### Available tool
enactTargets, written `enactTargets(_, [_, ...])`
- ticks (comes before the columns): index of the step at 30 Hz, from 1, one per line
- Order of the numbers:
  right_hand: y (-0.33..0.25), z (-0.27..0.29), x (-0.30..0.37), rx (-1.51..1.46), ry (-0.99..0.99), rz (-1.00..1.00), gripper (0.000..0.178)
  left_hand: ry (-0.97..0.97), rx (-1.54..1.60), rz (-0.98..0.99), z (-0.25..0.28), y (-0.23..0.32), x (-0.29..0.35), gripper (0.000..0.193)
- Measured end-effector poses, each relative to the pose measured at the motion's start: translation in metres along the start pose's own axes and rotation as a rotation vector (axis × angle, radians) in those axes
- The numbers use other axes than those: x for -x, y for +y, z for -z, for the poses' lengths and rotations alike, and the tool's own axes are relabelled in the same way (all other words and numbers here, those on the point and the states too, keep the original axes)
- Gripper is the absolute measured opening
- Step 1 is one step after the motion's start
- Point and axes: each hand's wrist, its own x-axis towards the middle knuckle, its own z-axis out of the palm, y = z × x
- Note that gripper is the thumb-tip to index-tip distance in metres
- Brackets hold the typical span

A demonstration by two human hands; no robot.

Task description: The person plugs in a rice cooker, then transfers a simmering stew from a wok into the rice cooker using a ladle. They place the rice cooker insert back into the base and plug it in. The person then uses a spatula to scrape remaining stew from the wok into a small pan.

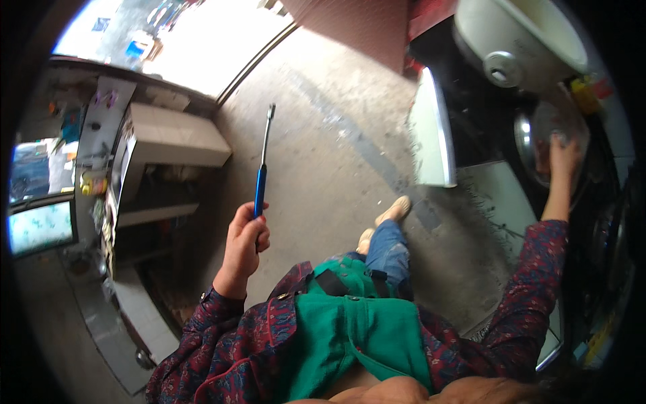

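The left hand (243, 246) is clenched around a blue-handled ratchet wrench (262, 165); the right hand (562, 156) lies flat on a round metal cover (531, 135), grasping nothing.

The lower end of the blue-handled lighter (262, 168) is hidden inside the closed left hand (243, 248). Beyond its tip, the bright area past the doorway is washed out, its small coloured shapes unreadable. The right hand (562, 156) rests on a glass pot lid (548, 138); what lies under it is a blur. The white rice cooker (518, 40) beside the lid is cut by the top edge.
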Motion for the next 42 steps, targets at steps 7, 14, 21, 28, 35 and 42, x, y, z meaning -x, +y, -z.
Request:
enactTargets(7, [-0.023, 0.085, 0.190, -0.669, 0.067, 0.446, 0.048, 0.070, 0.118, -0.191, 0.017, 0.010, 0.033, 0.026])
enactTargets(14, [-0.040, 0.160, 0.384, -0.952, -0.736, 0.379, 0.034, -0.204, 0.058, -0.217, -0.016, -0.006, 0.051, 0.026])
enactTargets(21, [0.030, 0.210, 0.429, -1.106, -0.782, 0.208, 0.030, -0.798, -0.218, -0.106, -0.131, -0.026, 0.102, 0.028])
enactTargets(28, [0.165, 0.268, 0.448, -1.146, -0.510, 0.154, 0.029, -1.242, -0.488, -0.168, -0.281, -0.064, 0.199, 0.032])
enactTargets(35, [0.337, 0.342, 0.471, -1.187, -0.338, -0.115, 0.035, -1.571, -0.593, -0.271, -0.441, -0.149, 0.328, 0.038])
enactTargets(42, [0.438, 0.402, 0.474, -1.282, -0.101, -0.209, 0.038, -1.786, -0.617, -0.209, -0.540, -0.206, 0.425, 0.039])
